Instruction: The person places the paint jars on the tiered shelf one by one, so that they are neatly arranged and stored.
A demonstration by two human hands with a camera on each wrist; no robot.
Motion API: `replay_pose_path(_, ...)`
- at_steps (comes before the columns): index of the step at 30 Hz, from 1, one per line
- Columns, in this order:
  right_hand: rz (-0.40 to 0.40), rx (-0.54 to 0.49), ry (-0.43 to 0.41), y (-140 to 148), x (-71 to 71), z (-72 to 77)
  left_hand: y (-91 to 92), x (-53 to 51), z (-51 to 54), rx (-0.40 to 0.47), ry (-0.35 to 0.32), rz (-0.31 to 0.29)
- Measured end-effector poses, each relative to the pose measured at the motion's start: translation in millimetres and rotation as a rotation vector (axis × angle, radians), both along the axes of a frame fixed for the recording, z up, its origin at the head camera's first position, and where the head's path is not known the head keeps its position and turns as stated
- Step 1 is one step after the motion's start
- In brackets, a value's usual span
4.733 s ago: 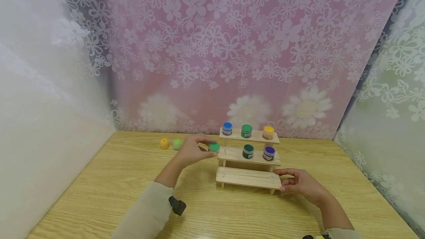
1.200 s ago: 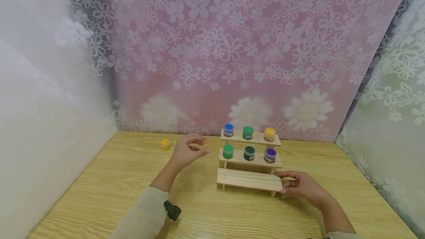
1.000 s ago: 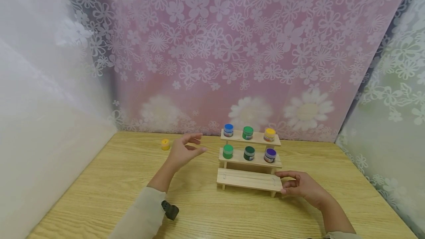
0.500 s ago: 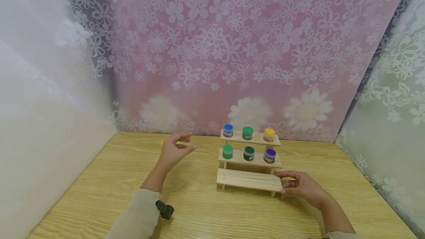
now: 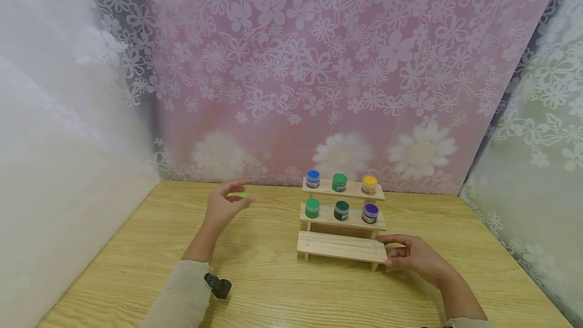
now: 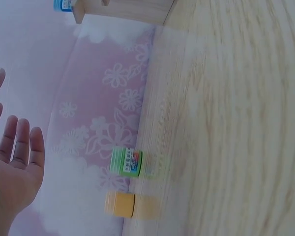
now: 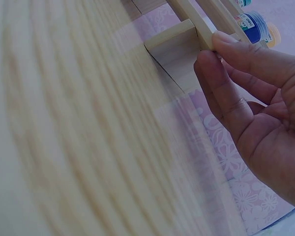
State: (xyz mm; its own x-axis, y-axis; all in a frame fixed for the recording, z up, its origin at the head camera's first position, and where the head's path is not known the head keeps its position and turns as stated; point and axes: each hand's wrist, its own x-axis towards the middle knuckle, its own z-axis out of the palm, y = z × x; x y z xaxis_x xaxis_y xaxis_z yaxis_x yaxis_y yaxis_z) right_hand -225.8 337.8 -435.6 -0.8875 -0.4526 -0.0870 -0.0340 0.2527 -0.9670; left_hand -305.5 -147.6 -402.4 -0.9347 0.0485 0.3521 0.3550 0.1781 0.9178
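My left hand (image 5: 221,207) hovers over the left of the table, thumb and fingers spread apart and holding nothing. Partly hidden behind it in the head view is a light green paint jar (image 5: 244,195). The left wrist view shows that green-labelled jar (image 6: 126,161) upright beside an orange paint jar (image 6: 122,204), which the hand hides from the head camera. My right hand (image 5: 414,255) pinches the right end of the three-step wooden stand's lowest board (image 5: 341,247). In the right wrist view, thumb and fingers of that hand (image 7: 265,93) meet at the board's end.
On the top board stand a blue jar (image 5: 313,179), a green jar (image 5: 339,182) and a yellow jar (image 5: 369,185). The middle board carries a green jar (image 5: 312,208), a dark green jar (image 5: 341,210) and a purple jar (image 5: 370,213). A flowered curtain (image 5: 273,90) hangs behind the table.
My left hand set the green jar on the left of the middle board, let go, and moved away leftward towards the loose jars. The right hand has stayed on the stand.
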Motion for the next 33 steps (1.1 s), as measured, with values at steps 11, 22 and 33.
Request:
replay_pose_path(11,0.007,0.001,0.002,-1,1.3,0.7,-18.5,7.5,7.4,-0.032,-0.017,0.029)
replay_pose_path(22,-0.006,-0.002,-0.007,-1,1.3,-0.3,-36.4,-1.8,-4.9,-0.042,-0.052,0.028)
replay_pose_path(33,-0.002,-0.016,0.001,0,-0.3,-2.4,-49.8,-11.1,-15.2,-0.033,-0.129,0.043)
